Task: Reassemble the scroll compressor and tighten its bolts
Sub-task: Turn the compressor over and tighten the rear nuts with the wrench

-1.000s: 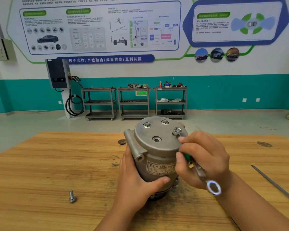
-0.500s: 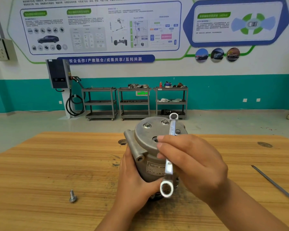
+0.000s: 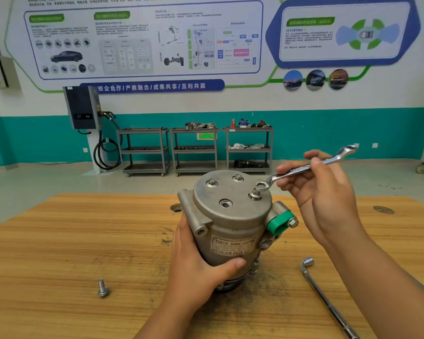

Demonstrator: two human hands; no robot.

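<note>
The grey scroll compressor (image 3: 230,216) stands upright on the wooden table (image 3: 59,241), its round cover facing up. Three bolts sit in the cover; one hole near the front is empty. My left hand (image 3: 196,267) grips the compressor body from the left, thumb across the front below the label. My right hand (image 3: 321,192) pinches a silver combination wrench (image 3: 304,168). Its ring end hovers just over the right bolt (image 3: 255,194). A green cap (image 3: 278,222) is on the compressor's right port.
A loose bolt (image 3: 103,288) stands on the table at the front left. An L-shaped socket wrench (image 3: 323,297) lies on the table to the right of the compressor. Knot holes (image 3: 383,209) mark the tabletop. Tool carts (image 3: 194,150) stand by the far wall.
My right hand turned the wrench around and swung it up and to the right, so its ring end now hangs over the right bolt. The left hand kept its hold.
</note>
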